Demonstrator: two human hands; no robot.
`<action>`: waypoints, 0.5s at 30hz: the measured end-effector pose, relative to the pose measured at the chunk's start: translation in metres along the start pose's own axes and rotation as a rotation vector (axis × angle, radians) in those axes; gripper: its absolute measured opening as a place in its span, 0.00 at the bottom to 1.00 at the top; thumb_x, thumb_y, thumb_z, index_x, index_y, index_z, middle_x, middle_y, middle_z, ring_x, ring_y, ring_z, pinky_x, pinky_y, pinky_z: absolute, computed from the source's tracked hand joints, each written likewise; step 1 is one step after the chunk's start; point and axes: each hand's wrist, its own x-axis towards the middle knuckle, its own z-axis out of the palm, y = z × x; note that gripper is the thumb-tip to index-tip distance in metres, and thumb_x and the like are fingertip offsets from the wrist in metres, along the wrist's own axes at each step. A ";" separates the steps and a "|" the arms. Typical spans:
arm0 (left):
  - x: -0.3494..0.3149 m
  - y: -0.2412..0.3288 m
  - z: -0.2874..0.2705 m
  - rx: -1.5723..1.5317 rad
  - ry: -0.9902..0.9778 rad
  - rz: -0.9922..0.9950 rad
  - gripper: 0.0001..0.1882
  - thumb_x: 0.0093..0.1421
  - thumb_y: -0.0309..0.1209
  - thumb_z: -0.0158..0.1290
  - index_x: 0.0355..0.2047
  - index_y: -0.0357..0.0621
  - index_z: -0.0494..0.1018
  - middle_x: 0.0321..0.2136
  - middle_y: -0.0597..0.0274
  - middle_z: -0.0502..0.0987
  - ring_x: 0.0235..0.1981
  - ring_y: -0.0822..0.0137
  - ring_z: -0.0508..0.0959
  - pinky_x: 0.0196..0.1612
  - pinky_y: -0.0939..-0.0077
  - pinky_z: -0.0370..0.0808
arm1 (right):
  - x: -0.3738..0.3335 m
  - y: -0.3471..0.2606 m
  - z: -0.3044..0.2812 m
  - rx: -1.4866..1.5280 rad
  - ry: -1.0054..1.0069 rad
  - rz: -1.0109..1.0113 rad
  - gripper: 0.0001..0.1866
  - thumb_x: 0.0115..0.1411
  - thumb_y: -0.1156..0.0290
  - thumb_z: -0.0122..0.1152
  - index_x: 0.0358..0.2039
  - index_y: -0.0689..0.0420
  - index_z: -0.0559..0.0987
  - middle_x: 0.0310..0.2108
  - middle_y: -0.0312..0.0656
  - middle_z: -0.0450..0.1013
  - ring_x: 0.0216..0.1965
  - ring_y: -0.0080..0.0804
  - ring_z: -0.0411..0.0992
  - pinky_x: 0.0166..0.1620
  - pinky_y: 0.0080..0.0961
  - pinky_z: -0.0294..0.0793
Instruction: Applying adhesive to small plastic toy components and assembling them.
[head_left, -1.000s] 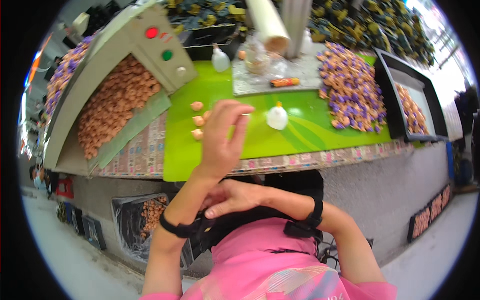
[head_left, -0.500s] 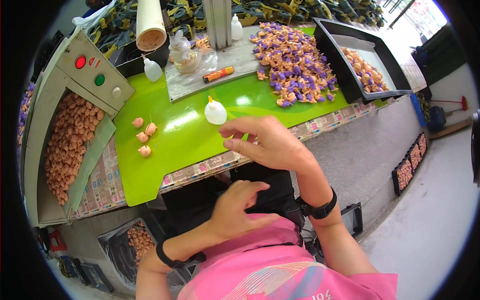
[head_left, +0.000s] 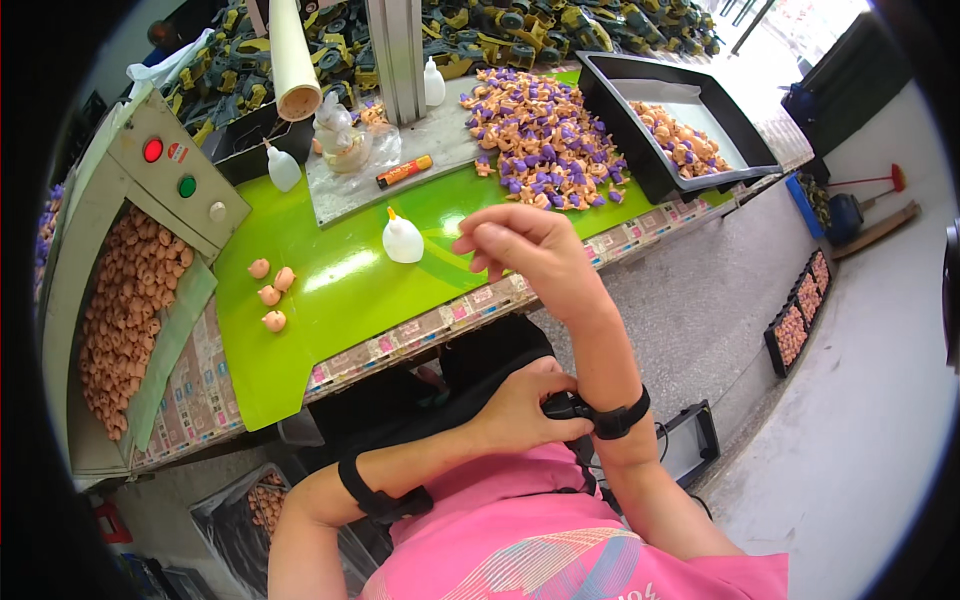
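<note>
My left hand [head_left: 530, 408] is closed on a small black device [head_left: 563, 405] on the wrist strap [head_left: 625, 417] of my right forearm, thumb and fingers on its two sides. My right hand [head_left: 535, 255] is raised at the bench's front edge with loosely bent fingers, and nothing shows in it. Nearest to it on the green mat [head_left: 330, 340] stands a white squeeze bottle [head_left: 403, 242] with a yellow tip. Several small peach-coloured toy heads [head_left: 270, 295] lie farther left on the mat. Another black strap [head_left: 380, 490] is around my left forearm.
A pile of peach and purple toy figures [head_left: 545, 140] lies beside a black tray [head_left: 650, 165]. On the left stands a machine box [head_left: 185, 165] with buttons, above many toy heads [head_left: 130, 320]. An orange tube [head_left: 404, 171] rests on a grey plate near a metal post [head_left: 397, 60].
My left hand has moved right and up to my right wrist and taken hold of the black device there. My right forearm now stands more upright. The view has shifted slightly.
</note>
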 end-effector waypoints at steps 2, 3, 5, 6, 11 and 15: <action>0.000 -0.009 -0.004 -0.037 -0.055 0.009 0.19 0.44 0.37 0.65 0.34 0.36 0.78 0.26 0.60 0.67 0.29 0.67 0.69 0.32 0.75 0.66 | -0.006 0.011 -0.008 0.582 0.116 0.079 0.12 0.63 0.70 0.55 0.44 0.62 0.76 0.35 0.39 0.77 0.30 0.18 0.73 0.32 0.15 0.73; 0.000 -0.014 -0.005 -0.078 -0.108 0.015 0.18 0.45 0.37 0.64 0.33 0.36 0.79 0.26 0.61 0.67 0.29 0.69 0.69 0.32 0.76 0.66 | -0.009 0.018 -0.009 0.584 0.119 0.077 0.12 0.63 0.70 0.55 0.44 0.62 0.76 0.35 0.39 0.77 0.30 0.18 0.73 0.32 0.15 0.73; -0.003 -0.023 -0.003 -0.096 -0.129 0.027 0.18 0.45 0.37 0.64 0.32 0.36 0.78 0.26 0.61 0.68 0.29 0.68 0.70 0.32 0.76 0.67 | -0.018 0.033 -0.008 0.753 0.221 0.038 0.12 0.65 0.70 0.53 0.46 0.60 0.75 0.36 0.39 0.77 0.31 0.17 0.73 0.31 0.15 0.73; -0.004 -0.027 -0.001 -0.118 -0.151 0.039 0.19 0.45 0.38 0.64 0.32 0.35 0.78 0.26 0.60 0.68 0.29 0.68 0.70 0.32 0.75 0.68 | -0.022 0.041 -0.008 0.824 0.199 0.052 0.12 0.64 0.69 0.53 0.45 0.60 0.76 0.36 0.38 0.77 0.31 0.18 0.73 0.32 0.14 0.72; -0.011 -0.036 0.014 -0.073 -0.184 -0.018 0.20 0.45 0.39 0.64 0.30 0.33 0.78 0.28 0.56 0.72 0.31 0.65 0.74 0.36 0.73 0.71 | -0.042 0.085 0.004 0.248 0.422 0.221 0.10 0.63 0.72 0.53 0.42 0.61 0.76 0.33 0.38 0.77 0.27 0.19 0.73 0.28 0.15 0.72; -0.021 -0.022 0.017 -0.078 -0.187 -0.140 0.20 0.46 0.40 0.64 0.29 0.33 0.77 0.29 0.53 0.77 0.32 0.65 0.77 0.37 0.73 0.73 | -0.055 0.085 0.016 -0.416 0.505 -0.212 0.06 0.57 0.79 0.57 0.36 0.61 0.78 0.25 0.40 0.77 0.23 0.23 0.73 0.28 0.18 0.73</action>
